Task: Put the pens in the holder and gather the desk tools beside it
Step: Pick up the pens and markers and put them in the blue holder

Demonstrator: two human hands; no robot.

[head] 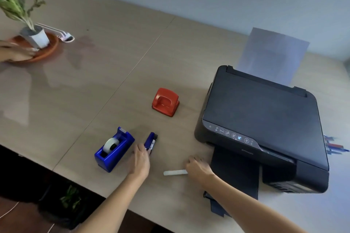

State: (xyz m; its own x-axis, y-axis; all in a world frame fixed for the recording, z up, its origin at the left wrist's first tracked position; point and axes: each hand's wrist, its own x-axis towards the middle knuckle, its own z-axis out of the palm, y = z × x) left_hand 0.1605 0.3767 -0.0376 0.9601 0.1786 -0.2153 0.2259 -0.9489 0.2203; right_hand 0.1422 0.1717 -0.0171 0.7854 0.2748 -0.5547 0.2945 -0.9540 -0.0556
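My left hand (140,161) grips the near end of a blue stapler (151,141) lying on the desk. Just left of it stands a blue tape dispenser (113,149) with a roll of clear tape. My right hand (198,166) is closed on one end of a white stick-shaped item (174,172), possibly a pen or correction pen, lying flat on the desk. A red hole punch (165,101) sits further back, in the middle. Several pens (334,146) in blue and red lie behind the printer's right side, partly hidden. No pen holder is visible.
A black printer (261,119) with paper in its rear tray fills the right side; its output tray (234,174) juts toward me beside my right hand. A potted plant on an orange saucer (36,43) stands far left, with another person's hand (15,52) on it.
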